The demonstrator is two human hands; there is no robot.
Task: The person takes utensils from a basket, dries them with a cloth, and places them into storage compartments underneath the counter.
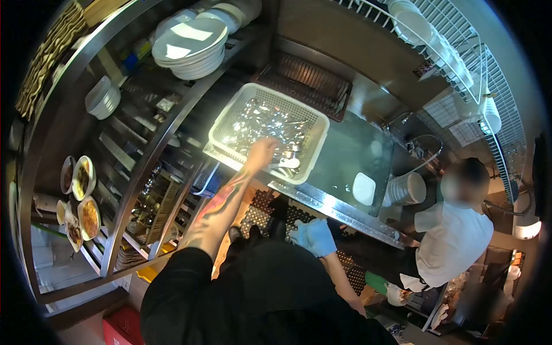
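Note:
A white perforated basket sits at the left end of the steel sink counter, with a pile of shiny cutlery inside. My left hand reaches over the near side of the basket, fingers bent down at the cutlery; what they hold, if anything, is too small to make out. Beside it lies a white spoon. A light blue cloth is at my right hand, held low in front of my body below the counter edge. The cloth covers most of the hand.
White plates are stacked on the left shelf, with filled bowls lower down. A dark rack stands behind the basket. Right of it are a water-filled sink, a white dish and a person in white. A wire rack hangs above.

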